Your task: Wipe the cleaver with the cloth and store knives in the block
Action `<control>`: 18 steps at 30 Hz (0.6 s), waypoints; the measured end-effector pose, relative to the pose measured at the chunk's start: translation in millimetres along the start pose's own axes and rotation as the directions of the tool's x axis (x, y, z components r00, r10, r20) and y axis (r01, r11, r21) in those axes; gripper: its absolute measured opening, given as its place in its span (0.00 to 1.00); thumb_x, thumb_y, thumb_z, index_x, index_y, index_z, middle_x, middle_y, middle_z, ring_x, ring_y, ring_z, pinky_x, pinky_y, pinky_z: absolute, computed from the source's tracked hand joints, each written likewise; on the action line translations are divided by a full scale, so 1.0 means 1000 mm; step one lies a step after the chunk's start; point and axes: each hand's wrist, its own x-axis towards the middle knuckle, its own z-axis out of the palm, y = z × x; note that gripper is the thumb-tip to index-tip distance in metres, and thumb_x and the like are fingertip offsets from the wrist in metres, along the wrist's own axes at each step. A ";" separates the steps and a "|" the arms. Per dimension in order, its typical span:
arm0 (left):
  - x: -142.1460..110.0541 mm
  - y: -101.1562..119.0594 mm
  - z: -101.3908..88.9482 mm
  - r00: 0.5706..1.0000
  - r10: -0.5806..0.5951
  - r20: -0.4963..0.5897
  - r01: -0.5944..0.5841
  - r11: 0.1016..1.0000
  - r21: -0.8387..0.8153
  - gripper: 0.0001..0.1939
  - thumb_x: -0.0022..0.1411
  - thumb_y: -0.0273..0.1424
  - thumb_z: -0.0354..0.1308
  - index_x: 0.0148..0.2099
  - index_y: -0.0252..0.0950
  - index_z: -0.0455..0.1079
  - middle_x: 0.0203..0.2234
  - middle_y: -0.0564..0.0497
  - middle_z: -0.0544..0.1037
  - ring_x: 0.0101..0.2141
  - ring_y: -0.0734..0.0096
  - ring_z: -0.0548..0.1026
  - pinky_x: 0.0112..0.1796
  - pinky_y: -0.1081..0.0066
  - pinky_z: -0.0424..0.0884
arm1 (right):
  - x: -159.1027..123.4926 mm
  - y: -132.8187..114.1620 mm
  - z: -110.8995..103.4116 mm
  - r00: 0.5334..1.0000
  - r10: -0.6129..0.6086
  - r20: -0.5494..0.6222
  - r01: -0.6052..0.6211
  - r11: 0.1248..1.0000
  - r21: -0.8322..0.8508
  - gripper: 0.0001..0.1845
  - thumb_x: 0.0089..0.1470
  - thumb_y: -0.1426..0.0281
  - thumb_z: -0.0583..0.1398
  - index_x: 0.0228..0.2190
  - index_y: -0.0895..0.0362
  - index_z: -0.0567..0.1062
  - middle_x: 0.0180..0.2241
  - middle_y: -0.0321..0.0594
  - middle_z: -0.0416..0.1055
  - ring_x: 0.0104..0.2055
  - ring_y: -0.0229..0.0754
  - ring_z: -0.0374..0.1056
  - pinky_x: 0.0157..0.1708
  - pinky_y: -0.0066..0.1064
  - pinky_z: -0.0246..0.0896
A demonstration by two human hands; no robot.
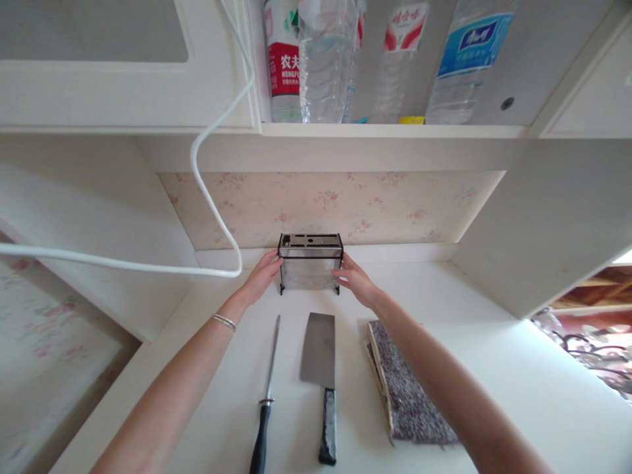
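A knife block point(311, 252) with a slotted metal top, black edges and clear-looking sides stands upright at the back of the white counter. My left hand point(265, 274) grips its left side, and my right hand point(354, 278) grips its right side with fingers reaching over the front. In front of it lies a cleaver point(320, 352) with a broad grey blade and a worn dark handle toward me. Left of the cleaver is a honing steel point(268, 395) with a black handle. A folded grey-brown cloth point(412, 392) lies partly under my right forearm.
Several plastic bottles point(326, 66) stand on the shelf point(390, 131) above the counter. A white cable point(217, 217) hangs in a loop at the left. White side panels point(533, 210) flank the counter, and a flowered wall point(326, 204) is behind.
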 end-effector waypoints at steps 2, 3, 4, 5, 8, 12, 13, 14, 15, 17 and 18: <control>-0.002 0.002 0.000 0.999 0.005 -0.045 -0.002 0.999 0.050 0.22 0.53 0.37 0.62 0.50 0.42 0.68 0.53 0.46 0.70 0.53 0.61 0.68 0.51 0.62 0.63 | -0.002 0.011 -0.002 0.999 0.006 -0.049 -0.007 1.000 -0.012 0.43 0.40 0.69 0.65 0.58 0.43 0.59 0.63 0.38 0.53 0.63 0.47 0.51 0.54 0.39 0.57; -0.006 0.003 -0.001 0.996 0.020 -0.089 -0.013 0.997 0.077 0.21 0.52 0.36 0.63 0.49 0.41 0.69 0.52 0.46 0.71 0.51 0.61 0.69 0.51 0.62 0.63 | -0.006 0.017 -0.003 0.997 0.011 -0.075 -0.014 0.999 -0.035 0.45 0.39 0.69 0.65 0.59 0.44 0.57 0.63 0.39 0.52 0.63 0.47 0.51 0.54 0.39 0.57; -0.012 0.003 -0.001 0.989 0.044 -0.141 -0.029 0.994 0.102 0.20 0.51 0.35 0.63 0.48 0.40 0.69 0.50 0.47 0.72 0.50 0.63 0.70 0.51 0.63 0.63 | -0.012 0.023 -0.005 0.995 0.009 -0.095 -0.016 0.997 -0.075 0.46 0.40 0.68 0.65 0.59 0.45 0.56 0.63 0.41 0.52 0.61 0.48 0.55 0.53 0.39 0.57; -0.020 0.002 -0.001 0.978 0.071 -0.198 -0.047 0.991 0.122 0.18 0.52 0.35 0.62 0.46 0.39 0.68 0.48 0.48 0.73 0.47 0.64 0.71 0.50 0.64 0.63 | -0.021 0.029 -0.007 0.995 -0.002 -0.103 -0.011 0.992 -0.128 0.45 0.40 0.68 0.65 0.59 0.46 0.56 0.62 0.43 0.54 0.58 0.48 0.60 0.52 0.40 0.59; -0.064 -0.005 0.004 0.954 0.107 -0.278 -0.062 0.984 0.167 0.12 0.56 0.37 0.58 0.41 0.37 0.66 0.31 0.52 0.73 0.31 0.70 0.73 0.40 0.67 0.67 | -0.062 0.039 -0.017 0.998 -0.064 -0.029 0.053 0.953 -0.300 0.34 0.45 0.63 0.63 0.54 0.50 0.63 0.57 0.45 0.61 0.42 0.44 0.70 0.44 0.39 0.65; -0.149 -0.018 0.028 0.993 -0.120 0.016 0.111 0.957 0.268 0.12 0.62 0.41 0.52 0.39 0.38 0.64 0.23 0.57 0.67 0.22 0.75 0.67 0.25 0.74 0.62 | -0.136 0.039 -0.042 0.996 -0.027 0.090 0.066 0.884 -0.462 0.23 0.52 0.60 0.60 0.50 0.51 0.69 0.41 0.40 0.72 0.34 0.41 0.69 0.35 0.34 0.66; -0.168 -0.022 0.037 0.971 -0.217 0.099 0.181 0.942 0.284 0.14 0.63 0.43 0.49 0.39 0.38 0.64 0.20 0.59 0.63 0.19 0.77 0.63 0.22 0.75 0.59 | -0.154 0.038 -0.051 0.998 0.002 0.067 0.034 0.845 -0.534 0.21 0.53 0.59 0.58 0.49 0.51 0.71 0.33 0.38 0.73 0.30 0.41 0.67 0.31 0.33 0.65; -0.186 -0.027 0.045 0.937 -0.298 0.180 0.234 0.923 0.305 0.15 0.63 0.44 0.48 0.41 0.38 0.64 0.20 0.59 0.62 0.18 0.77 0.61 0.21 0.75 0.57 | -0.171 0.038 -0.060 0.998 0.044 0.043 -0.010 0.800 -0.600 0.20 0.54 0.58 0.57 0.48 0.51 0.72 0.27 0.36 0.72 0.28 0.42 0.66 0.29 0.32 0.64; -0.201 -0.032 0.053 0.900 -0.359 0.247 0.266 0.902 0.341 0.15 0.64 0.44 0.48 0.43 0.39 0.64 0.21 0.59 0.63 0.20 0.77 0.62 0.23 0.75 0.58 | -0.186 0.038 -0.070 0.996 0.084 0.013 -0.055 0.753 -0.655 0.21 0.54 0.57 0.57 0.47 0.50 0.73 0.26 0.36 0.71 0.28 0.42 0.66 0.28 0.32 0.64; -0.222 -0.043 0.068 0.852 -0.429 0.300 0.270 0.850 0.452 0.16 0.64 0.45 0.47 0.43 0.38 0.65 0.25 0.55 0.68 0.25 0.74 0.67 0.28 0.73 0.61 | -0.212 0.043 -0.090 0.988 0.157 -0.009 -0.111 0.657 -0.745 0.24 0.52 0.56 0.58 0.49 0.48 0.72 0.36 0.41 0.74 0.35 0.47 0.70 0.35 0.35 0.67; -0.229 -0.050 0.074 0.845 -0.452 0.286 0.253 0.810 0.529 0.17 0.63 0.45 0.46 0.43 0.38 0.65 0.27 0.53 0.71 0.28 0.71 0.70 0.31 0.72 0.63 | -0.222 0.047 -0.099 0.984 0.178 -0.008 -0.117 0.608 -0.785 0.27 0.49 0.56 0.60 0.52 0.47 0.71 0.45 0.43 0.73 0.43 0.50 0.69 0.42 0.37 0.66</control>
